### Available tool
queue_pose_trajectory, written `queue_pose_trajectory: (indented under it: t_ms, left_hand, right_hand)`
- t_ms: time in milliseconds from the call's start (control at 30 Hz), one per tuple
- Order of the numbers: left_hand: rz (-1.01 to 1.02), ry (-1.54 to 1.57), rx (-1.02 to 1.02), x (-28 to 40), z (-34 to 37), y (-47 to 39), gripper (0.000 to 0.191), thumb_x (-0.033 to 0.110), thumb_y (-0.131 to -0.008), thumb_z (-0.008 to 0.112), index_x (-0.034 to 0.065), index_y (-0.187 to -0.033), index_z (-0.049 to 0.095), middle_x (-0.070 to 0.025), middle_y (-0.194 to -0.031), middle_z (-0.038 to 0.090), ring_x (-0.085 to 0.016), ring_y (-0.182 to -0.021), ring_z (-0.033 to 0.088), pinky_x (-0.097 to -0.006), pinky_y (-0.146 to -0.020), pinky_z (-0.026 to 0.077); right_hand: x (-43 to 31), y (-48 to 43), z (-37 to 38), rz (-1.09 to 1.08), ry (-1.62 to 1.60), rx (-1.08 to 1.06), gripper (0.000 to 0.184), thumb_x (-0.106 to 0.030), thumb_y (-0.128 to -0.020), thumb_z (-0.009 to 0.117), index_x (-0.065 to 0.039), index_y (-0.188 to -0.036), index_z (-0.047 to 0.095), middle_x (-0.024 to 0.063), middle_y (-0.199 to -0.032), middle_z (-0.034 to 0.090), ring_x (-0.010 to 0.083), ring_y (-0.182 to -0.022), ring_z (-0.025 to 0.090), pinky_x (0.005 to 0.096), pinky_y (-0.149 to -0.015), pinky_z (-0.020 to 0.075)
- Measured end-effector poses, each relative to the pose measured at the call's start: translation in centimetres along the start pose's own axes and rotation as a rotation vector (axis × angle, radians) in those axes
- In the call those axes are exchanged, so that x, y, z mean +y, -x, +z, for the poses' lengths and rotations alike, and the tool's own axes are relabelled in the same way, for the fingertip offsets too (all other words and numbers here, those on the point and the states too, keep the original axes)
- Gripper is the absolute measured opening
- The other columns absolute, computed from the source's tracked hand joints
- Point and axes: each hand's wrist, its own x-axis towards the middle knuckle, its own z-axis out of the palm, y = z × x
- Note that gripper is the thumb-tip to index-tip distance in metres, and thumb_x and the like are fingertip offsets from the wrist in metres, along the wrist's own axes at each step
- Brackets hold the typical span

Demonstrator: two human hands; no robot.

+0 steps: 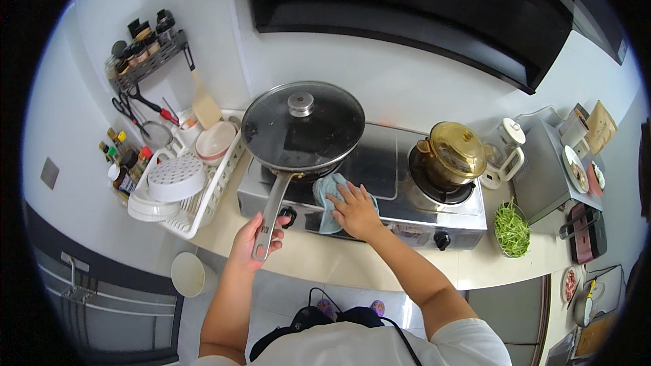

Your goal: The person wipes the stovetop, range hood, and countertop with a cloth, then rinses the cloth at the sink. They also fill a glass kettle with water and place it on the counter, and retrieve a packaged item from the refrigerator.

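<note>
My left hand (254, 240) grips the metal handle (275, 211) of a large dark frying pan, which is over the left burner of a two-burner gas stove (376, 162). A glass lid (315, 137) with a steel knob covers the pan. To the right of the handle, my right hand (356, 212) presses a light blue cloth (329, 190) on the stove's front edge, fingers spread over it. Part of the cloth hangs down the front panel. An amber glass pot (455, 155) with its lid on stands on the right burner.
A white dish rack (224, 183) with bowls and a strainer stands left of the stove. On the right are a bowl of cut green vegetables (511, 229), an electric kettle (506, 147) and a grey oven-like appliance (544, 168). A black range hood (407, 15) hangs above.
</note>
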Motion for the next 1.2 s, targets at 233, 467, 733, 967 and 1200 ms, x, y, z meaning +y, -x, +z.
queue_pose_trajectory:
  t_ms: [233, 467, 733, 967, 1200]
  left_hand:
    - [0.078, -0.068, -0.063, -0.3, -0.6, 0.7, 0.041, 0.034, -0.092, 0.038, 0.0027, -0.117, 0.046, -0.0168, -0.107, 0.057, -0.019, -0.076, 0.057, -0.0301, -0.057, 0.047]
    - [0.071, -0.146, -0.055, 0.0, -0.2, 0.9, 0.052, 0.04, -0.09, 0.043, 0.0007, -0.125, 0.04, -0.0167, -0.104, 0.057, -0.019, -0.074, 0.057, -0.0299, -0.057, 0.047]
    - [0.091, -0.169, -0.044, 0.6, 0.7, 0.8, 0.045, 0.031, -0.091, 0.043, -0.0034, -0.12, 0.043, -0.0176, -0.105, 0.057, -0.02, -0.077, 0.057, -0.0291, -0.059, 0.048]
    - [0.101, -0.186, -0.016, 0.7, 0.9, 0.1, 0.037, 0.029, -0.091, 0.042, -0.001, -0.111, 0.05, -0.0152, -0.103, 0.059, -0.017, -0.076, 0.057, -0.0282, -0.06, 0.048]
    - [0.143, -0.255, -0.049, 0.5, 0.1, -0.6, 0.035, 0.029, -0.091, 0.041, 0.0003, -0.109, 0.052, -0.0126, -0.102, 0.061, -0.015, -0.074, 0.057, -0.0268, -0.059, 0.048]
  right_hand:
    - [13.4, -4.1, 1.7, 0.44, 0.223, -0.001, 0.043, -0.03, -0.084, 0.046, -0.017, -0.125, 0.048, 0.017, -0.13, 0.04, 0.0384, -0.122, 0.034, 0.053, -0.101, 0.0242]
    - [21.5, -12.0, 2.9, 1.112, 0.245, -0.031, 0.049, -0.033, -0.089, 0.034, -0.014, -0.133, 0.038, 0.0216, -0.139, 0.027, 0.042, -0.131, 0.011, 0.054, -0.105, 0.0057]
    - [16.8, -11.5, 4.5, 0.432, 0.173, -0.182, 0.049, -0.037, -0.085, 0.043, -0.013, -0.128, 0.044, 0.0136, -0.139, 0.032, 0.035, -0.13, 0.023, 0.0512, -0.104, 0.0169]
    - [4.9, -2.6, 1.0, 0.058, 0.121, -0.235, 0.048, -0.037, -0.081, 0.048, -0.011, -0.121, 0.051, 0.0142, -0.136, 0.035, 0.0343, -0.128, 0.026, 0.0494, -0.104, 0.0212]
    - [-3.9, -0.8, 2.2, -0.138, -0.111, 0.122, 0.029, -0.011, -0.072, 0.058, -0.008, -0.101, 0.06, 0.0117, -0.12, 0.051, 0.0321, -0.114, 0.045, 0.0444, -0.092, 0.0382]
